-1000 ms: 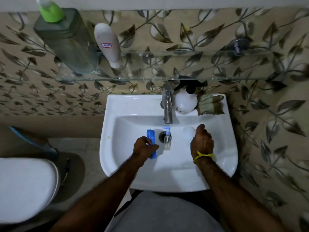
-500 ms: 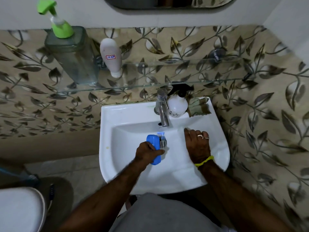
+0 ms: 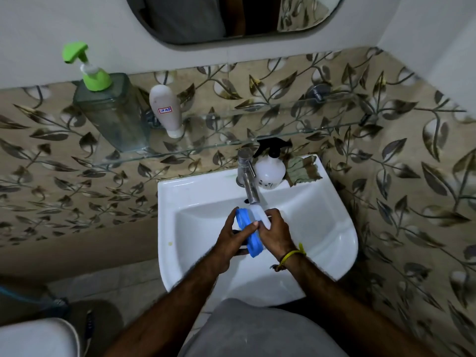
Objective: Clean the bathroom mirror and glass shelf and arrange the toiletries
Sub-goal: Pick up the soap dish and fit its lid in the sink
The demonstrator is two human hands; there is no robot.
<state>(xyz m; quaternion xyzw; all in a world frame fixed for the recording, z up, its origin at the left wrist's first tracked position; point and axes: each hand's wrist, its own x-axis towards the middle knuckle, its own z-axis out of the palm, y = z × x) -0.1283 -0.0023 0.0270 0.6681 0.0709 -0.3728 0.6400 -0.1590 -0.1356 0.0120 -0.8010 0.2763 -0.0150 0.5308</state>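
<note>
Over the white sink [image 3: 180, 194], my left hand [image 3: 230, 240] grips a long blue case [image 3: 251, 234]. Beside it and touching it, my right hand [image 3: 277, 234] is closed on a small pale translucent container [image 3: 260, 215] just under the tap [image 3: 247, 176]. On the left end of the glass shelf [image 3: 283, 134] stand a clear dispenser with a green pump [image 3: 110, 109] and an upside-down white tube [image 3: 166, 112]. The mirror [image 3: 231, 19] hangs above; only its lower part shows.
A white spray bottle with a black trigger [image 3: 270, 170] and a folded green cloth [image 3: 304, 168] sit on the sink's back ledge, right of the tap. A white toilet lid [image 3: 36, 338] is at the lower left. Leaf-patterned tiles cover the walls.
My right hand came left from the basin's right side, closed on the pale container and met my left hand. The blue case rose slightly. The view tilted up and the mirror appeared.
</note>
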